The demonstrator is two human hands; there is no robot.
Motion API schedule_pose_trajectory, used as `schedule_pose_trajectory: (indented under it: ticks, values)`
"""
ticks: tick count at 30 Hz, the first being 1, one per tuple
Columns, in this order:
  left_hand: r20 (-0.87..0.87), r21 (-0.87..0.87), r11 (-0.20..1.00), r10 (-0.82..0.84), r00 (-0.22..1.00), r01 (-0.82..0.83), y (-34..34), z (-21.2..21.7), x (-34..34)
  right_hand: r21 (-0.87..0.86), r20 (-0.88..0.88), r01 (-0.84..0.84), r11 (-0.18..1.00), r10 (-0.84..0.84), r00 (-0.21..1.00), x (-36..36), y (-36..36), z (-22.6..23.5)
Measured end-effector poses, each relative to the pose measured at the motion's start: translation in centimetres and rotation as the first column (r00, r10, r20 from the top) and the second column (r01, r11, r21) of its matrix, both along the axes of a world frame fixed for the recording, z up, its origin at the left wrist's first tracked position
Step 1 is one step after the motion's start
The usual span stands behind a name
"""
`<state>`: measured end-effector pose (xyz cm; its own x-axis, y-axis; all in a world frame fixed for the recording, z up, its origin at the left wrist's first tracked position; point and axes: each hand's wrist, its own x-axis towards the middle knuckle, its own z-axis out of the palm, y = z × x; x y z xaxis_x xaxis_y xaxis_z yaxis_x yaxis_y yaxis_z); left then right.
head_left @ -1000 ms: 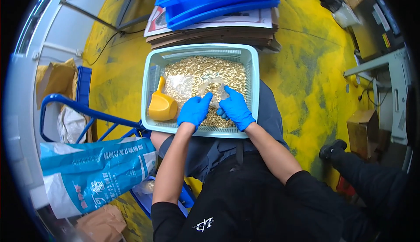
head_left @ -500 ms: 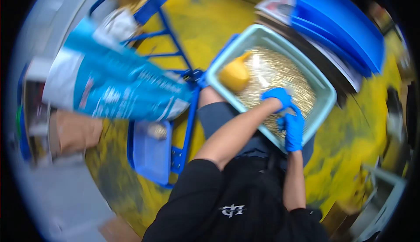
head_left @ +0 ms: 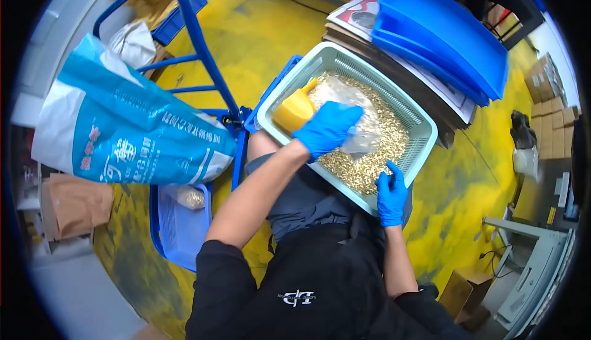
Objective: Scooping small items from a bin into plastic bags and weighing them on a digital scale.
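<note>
A light green basket [head_left: 425,118] rests on my lap, holding a spread of small gold-coloured metal pieces [head_left: 397,137]. On top of the pieces lies a clear plastic bag [head_left: 368,118]; its contents are hard to make out through the film. My left hand [head_left: 329,129], in a blue glove, is closed on the bag's near side. My right hand [head_left: 391,195], gloved the same way, is by the basket's near right edge, its fingers apart and slightly bent, with nothing visible in them. A yellow scoop [head_left: 293,111] sits in the basket's left end.
At left a large blue and white sack [head_left: 132,124] leans by a blue trolley frame [head_left: 203,51]. Below it, a blue tray [head_left: 184,223] holds a small filled bag [head_left: 189,197]. Blue bins [head_left: 440,38] lie on stacked cardboard [head_left: 394,69] beyond the basket.
My hands were close together over the metal pieces; now they are apart. My left hand has moved left onto the plastic bag, and my right hand is at the near edge. The view has shifted.
</note>
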<state>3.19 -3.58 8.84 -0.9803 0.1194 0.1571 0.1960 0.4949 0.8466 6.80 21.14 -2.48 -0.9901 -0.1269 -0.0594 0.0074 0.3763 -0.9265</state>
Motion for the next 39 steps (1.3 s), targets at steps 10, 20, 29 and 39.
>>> schedule_pose_trajectory:
  ticks: [10, 20, 29, 39]
  values:
    - [-0.186, -0.151, 0.895, 0.39, 0.902, -0.419, -8.9, 4.6, 11.9, -0.071, 0.131, 0.009, 0.997, 0.0, 0.991, -0.2, -0.3, 0.6]
    - [0.362, 0.225, 0.017, 0.927, 0.099, -0.974, -15.3, 4.9, 33.3, -0.064, 0.154, -0.051, 0.997, 0.06, 0.986, -0.1, -0.5, -0.7]
    - [0.566, -0.169, -0.269, 0.761, -0.317, -0.948, -19.9, -11.5, 47.5, -0.06, 0.187, -0.072, 0.996, 0.082, 0.979, -1.1, -0.5, -0.8]
    - [0.65, -0.016, -0.241, 0.735, -0.193, -0.97, -20.1, -20.7, 42.7, 0.019, 0.179, -0.071, 0.997, 0.067, 0.982, -1.0, 0.0, -1.5]
